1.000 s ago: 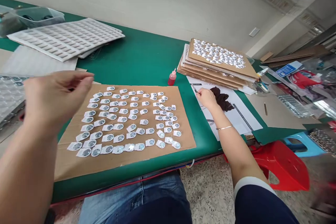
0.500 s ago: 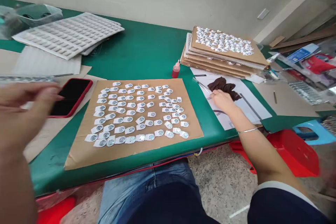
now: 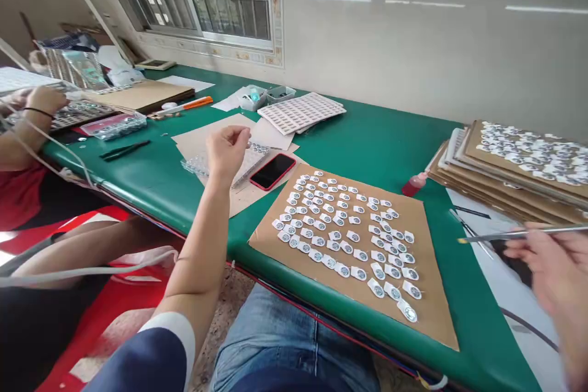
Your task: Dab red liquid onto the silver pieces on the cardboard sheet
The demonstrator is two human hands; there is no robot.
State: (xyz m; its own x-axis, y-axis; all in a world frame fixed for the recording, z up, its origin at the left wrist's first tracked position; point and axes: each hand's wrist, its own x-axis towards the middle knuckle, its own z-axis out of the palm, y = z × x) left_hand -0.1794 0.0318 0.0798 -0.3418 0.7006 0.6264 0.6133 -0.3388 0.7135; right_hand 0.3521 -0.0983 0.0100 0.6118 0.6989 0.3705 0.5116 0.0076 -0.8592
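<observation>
Above our jeans (image 3: 275, 324), rows of small tags (image 3: 353, 236) cover a cardboard sheet (image 3: 427, 318) on the green worktop (image 3: 390, 141). At right, our right hand (image 3: 551, 257) grips a slim tool (image 3: 496, 236), its tip pointing left above white paper (image 3: 528, 318). Our left hand (image 3: 228, 147) hovers near a red-edged phone (image 3: 273, 171), thumb and fingertips pinched together; we cannot tell whether they hold anything. Beyond the cardboard sheet stands a red bottle (image 3: 414, 184), just beside a stack of boards (image 3: 473, 187) topped with more tags. Farther off lie white trays (image 3: 301, 111), and at far left a co-worker's hands (image 3: 43, 101) are visible.
</observation>
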